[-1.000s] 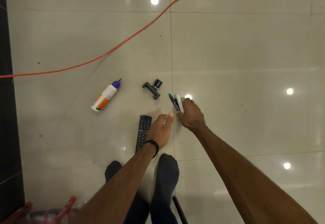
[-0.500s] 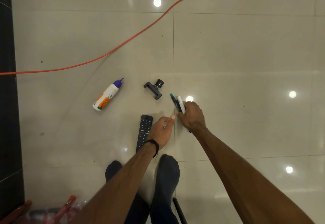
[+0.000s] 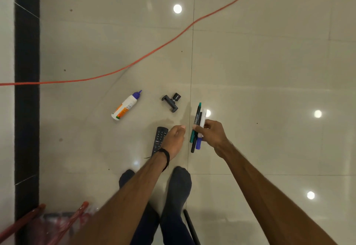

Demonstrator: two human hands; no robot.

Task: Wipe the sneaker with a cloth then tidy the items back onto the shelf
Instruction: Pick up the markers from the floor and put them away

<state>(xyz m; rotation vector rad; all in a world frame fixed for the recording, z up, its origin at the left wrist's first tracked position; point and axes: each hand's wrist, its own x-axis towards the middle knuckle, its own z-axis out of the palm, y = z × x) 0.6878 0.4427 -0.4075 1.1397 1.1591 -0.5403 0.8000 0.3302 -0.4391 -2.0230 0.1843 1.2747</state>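
your right hand (image 3: 212, 134) is clamped round a bundle of markers (image 3: 197, 127), fingers curled over the barrels near their middle, tips pointing far and tails hanging near; the bundle appears lifted off the floor (image 3: 269, 71). your left hand (image 3: 175, 140) hovers just beside it with fingers loosely curled and holding nothing, directly over the far end of the remote (image 3: 159, 140). both forearms reach down and forward from the near edge, the left wrist wearing a dark band. risk noted: the markers are held as a loose sheaf at one point, so any slackening could let one slide out and roll across the glossy tile. a second risk is the orange cable (image 3: 154, 52) running across the far floor, a trip hazard when you turn away. the glue bottle (image 3: 126, 106) lies left, the black clamp mount (image 3: 171, 102) between it and the markers, both awaiting pickup. neither the sneaker, the cloth nor the shelf is in view.
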